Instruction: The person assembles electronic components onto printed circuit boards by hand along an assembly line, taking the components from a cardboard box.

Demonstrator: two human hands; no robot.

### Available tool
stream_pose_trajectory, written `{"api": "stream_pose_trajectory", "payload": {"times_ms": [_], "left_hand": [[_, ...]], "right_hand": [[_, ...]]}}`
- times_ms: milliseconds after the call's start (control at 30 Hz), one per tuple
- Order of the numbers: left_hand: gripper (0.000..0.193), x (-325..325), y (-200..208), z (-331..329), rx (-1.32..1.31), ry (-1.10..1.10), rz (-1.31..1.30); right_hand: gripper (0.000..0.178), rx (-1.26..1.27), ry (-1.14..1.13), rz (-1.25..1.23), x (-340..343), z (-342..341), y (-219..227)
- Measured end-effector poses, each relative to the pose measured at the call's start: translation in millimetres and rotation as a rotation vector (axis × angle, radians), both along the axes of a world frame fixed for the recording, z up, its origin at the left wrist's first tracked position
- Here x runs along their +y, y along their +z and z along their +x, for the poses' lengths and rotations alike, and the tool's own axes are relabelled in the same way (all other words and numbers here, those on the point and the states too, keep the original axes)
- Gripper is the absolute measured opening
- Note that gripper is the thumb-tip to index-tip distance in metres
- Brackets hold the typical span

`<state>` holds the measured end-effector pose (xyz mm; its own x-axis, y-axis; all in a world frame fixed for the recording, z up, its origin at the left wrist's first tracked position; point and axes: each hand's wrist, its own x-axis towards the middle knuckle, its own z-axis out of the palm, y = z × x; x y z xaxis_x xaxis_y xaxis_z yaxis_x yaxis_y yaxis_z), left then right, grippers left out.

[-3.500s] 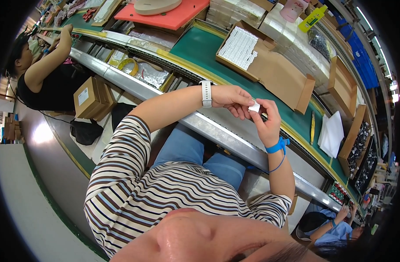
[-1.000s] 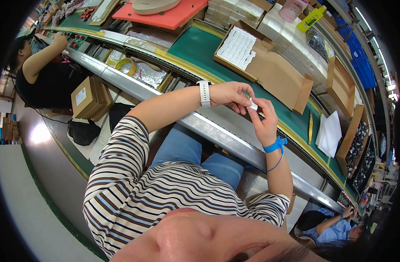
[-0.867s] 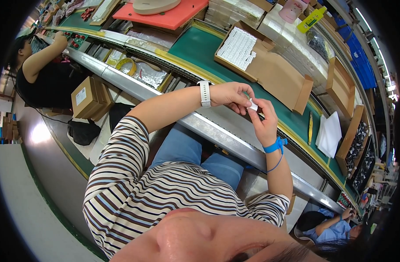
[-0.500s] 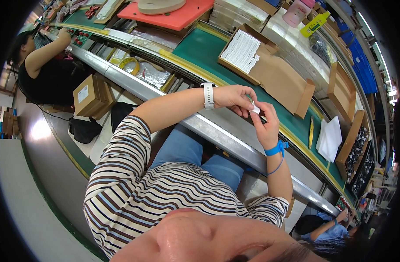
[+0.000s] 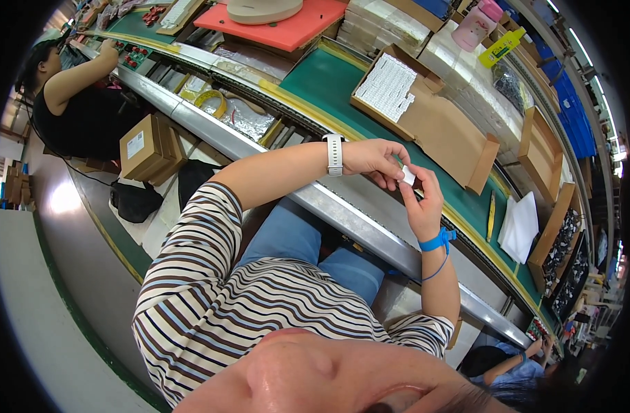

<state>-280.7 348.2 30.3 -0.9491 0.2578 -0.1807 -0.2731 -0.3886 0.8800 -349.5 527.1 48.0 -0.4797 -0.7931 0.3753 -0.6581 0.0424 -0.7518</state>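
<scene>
A small white piece [image 5: 408, 177] is held between my two hands above the near edge of the conveyor bench. My left hand [image 5: 371, 157], with a white watch at its wrist, pinches it from the left with bent fingers. From the right, my right hand [image 5: 425, 199] has thumb and fingertips closed on the same piece; a blue wrist strap [image 5: 439, 239] circles that wrist. The fingers partly cover the piece, so its exact kind is unclear. Beyond the hands lies an open cardboard box [image 5: 452, 134] with rows of small white pieces [image 5: 386, 85] at one end.
A metal rail [image 5: 356, 224] runs between me and the green belt [image 5: 315, 76]. Right of the box are a yellow-handled tool [image 5: 492, 215], white sheets [image 5: 518, 227] and a carton of dark parts [image 5: 557, 241]. Yellow tape [image 5: 210, 103] lies left. One person [image 5: 77, 103] works at far left, another at lower right.
The view has shifted slightly, so the scene sits a little lower and further right. Both hands stay together at the white piece, of which slightly more shows between the fingertips.
</scene>
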Motion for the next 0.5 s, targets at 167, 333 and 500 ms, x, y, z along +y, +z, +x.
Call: {"api": "stream_pose_trajectory", "payload": {"times_ms": [167, 333, 500], "left_hand": [[0.029, -0.2, -1.2, -0.6, 0.006, 0.009, 0.025], [0.026, 0.2, 1.3, -0.3, 0.020, 0.027, 0.006], [0.025, 0.3, 4.1, 0.2, 0.018, 0.034, 0.000]], "right_hand": [[0.032, -0.024, 0.002, -0.022, -0.3, 0.9, 0.8], [0.034, -0.041, -0.016, -0.048, -0.1, 1.9, 0.5], [0.036, -0.048, -0.028, -0.063, -0.1, 2.1, -0.4]]}}
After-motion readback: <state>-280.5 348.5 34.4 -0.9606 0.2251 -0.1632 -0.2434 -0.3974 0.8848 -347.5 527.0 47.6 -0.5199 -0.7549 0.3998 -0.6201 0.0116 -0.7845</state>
